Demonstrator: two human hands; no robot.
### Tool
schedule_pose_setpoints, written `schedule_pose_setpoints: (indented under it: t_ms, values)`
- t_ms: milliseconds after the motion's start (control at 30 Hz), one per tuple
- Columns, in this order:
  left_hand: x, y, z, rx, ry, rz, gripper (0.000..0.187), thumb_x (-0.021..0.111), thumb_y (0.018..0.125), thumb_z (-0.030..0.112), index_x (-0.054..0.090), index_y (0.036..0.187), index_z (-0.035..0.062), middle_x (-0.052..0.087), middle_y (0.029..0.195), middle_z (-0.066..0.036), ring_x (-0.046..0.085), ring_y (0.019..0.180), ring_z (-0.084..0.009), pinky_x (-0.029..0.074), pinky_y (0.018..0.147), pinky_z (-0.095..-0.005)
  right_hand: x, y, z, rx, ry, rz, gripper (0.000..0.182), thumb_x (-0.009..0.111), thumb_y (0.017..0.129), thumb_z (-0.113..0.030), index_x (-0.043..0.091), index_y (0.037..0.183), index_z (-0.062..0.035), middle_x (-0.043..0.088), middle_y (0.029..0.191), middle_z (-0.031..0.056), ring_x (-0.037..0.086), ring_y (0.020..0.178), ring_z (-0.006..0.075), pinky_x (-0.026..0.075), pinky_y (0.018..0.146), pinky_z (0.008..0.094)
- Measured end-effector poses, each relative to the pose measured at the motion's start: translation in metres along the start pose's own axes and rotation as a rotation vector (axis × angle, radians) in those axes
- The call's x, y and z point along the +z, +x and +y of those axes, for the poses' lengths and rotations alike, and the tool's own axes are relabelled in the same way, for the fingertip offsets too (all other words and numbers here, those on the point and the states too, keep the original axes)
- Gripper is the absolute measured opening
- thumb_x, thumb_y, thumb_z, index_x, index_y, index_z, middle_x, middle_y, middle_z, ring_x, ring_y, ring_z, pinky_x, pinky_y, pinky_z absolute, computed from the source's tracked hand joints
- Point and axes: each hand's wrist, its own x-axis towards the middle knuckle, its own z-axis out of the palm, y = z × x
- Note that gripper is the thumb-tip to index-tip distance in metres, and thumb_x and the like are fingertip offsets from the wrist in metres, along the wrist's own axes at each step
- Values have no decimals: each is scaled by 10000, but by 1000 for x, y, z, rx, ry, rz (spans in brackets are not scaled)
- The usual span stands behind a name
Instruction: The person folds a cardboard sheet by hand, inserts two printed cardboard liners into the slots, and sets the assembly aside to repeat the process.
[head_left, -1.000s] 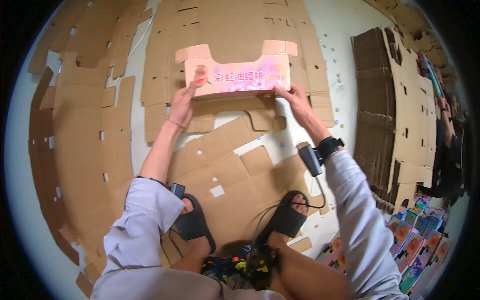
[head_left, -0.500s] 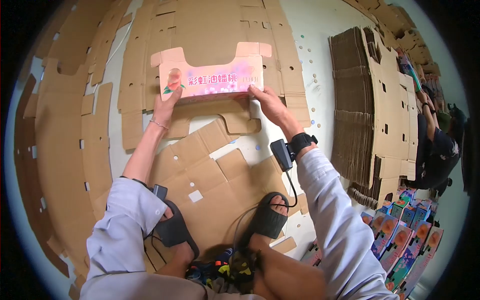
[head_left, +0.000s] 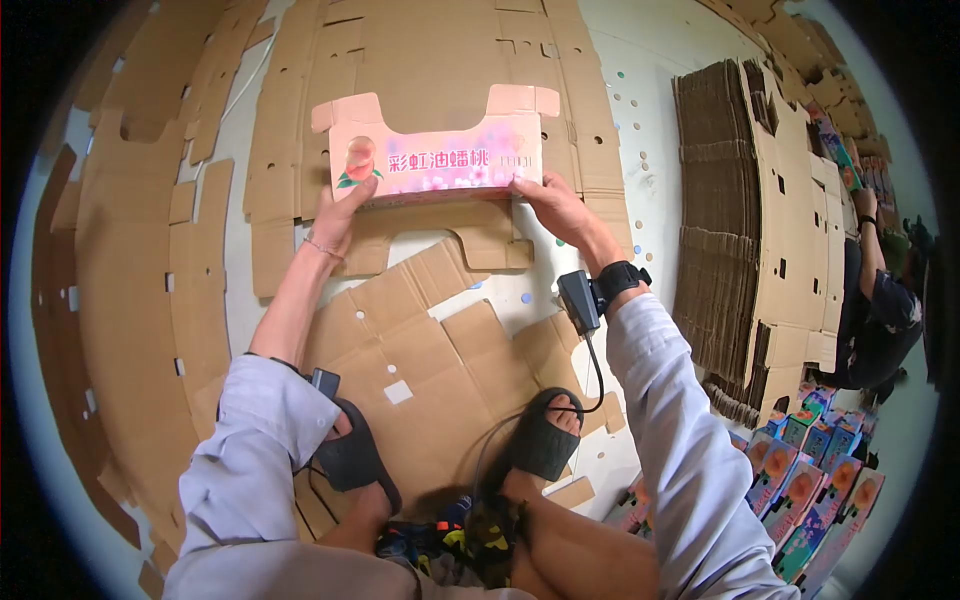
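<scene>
Under soft, fairly even light, the pale floor (head_left: 660,120) lies largely covered by flattened brown cardboard sheets (head_left: 130,260) and dotted with small round discs (head_left: 526,298) (a few of them blue), while a thick stack of cardboard (head_left: 718,220) stands along the right side.

The printed carton (head_left: 435,162) I hold is smooth paperboard with a faint sheen; the flat sheet (head_left: 440,370) below it is matt cardboard, the stack (head_left: 715,230) rough-edged. My sleeve (head_left: 680,420) is creased cloth, my slipper (head_left: 543,448) dull and rubbery, the wrist box (head_left: 578,302) smooth plastic.
</scene>
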Motion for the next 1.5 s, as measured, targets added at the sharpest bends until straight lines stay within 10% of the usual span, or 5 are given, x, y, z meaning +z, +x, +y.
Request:
schedule_pose_setpoints:
  t_ms: [567, 867, 1000, 1300, 1500]
  values:
    - [5, -2, 2, 37, 17, -49, 472, 687, 840, 255, 513, 1221, 38, 564, 1134, -28, 506, 1066, -112, 370, 952, -280, 2, 11, -7, 33, -162, -11, 603, 633, 855, -398, 489, 1253, 33, 540, 1251, 128, 486, 1167, 207, 343, 1025, 335]
    - [-9, 37, 9, -62, 260, -41, 448, 679, 834, 340, 581, 1159, 48, 601, 1067, -7, 543, 977, -92, 421, 871, -268, 2, 34, -14, 133, -174, 78, 547, 577, 899, -411, 493, 1230, 18, 579, 1142, 73, 524, 1075, 155, 411, 920, 291]
    - [-10, 67, 8, -122, 337, 25, 535, 691, 802, 413, 582, 1164, 33, 626, 1025, -33, 572, 927, -95, 445, 815, -261, 3, 58, -12, 77, -212, 204, 456, 588, 893, -401, 561, 1061, 22, 596, 890, 11, 582, 794, 100, 462, 668, 280]
    - [8, 63, -12, 399, 1067, 452, 677, 622, 812, 481, 397, 1274, 41, 573, 1097, -235, 535, 1028, -394, 398, 885, -453, 38, 60, 20, -300, -1018, 930, 464, 641, 832, -391, 510, 907, 48, 584, 818, 231, 563, 763, 437, 431, 663, 499]
    - [16, 75, -12, 423, 1330, 478, 657, 582, 856, 392, 320, 1381, 94, 439, 1299, -216, 398, 1219, -369, 302, 991, -488, 30, 67, 15, -213, -1466, 906, 427, 598, 828, -398, 533, 1025, -25, 531, 1029, 177, 487, 960, 338, 363, 836, 447]
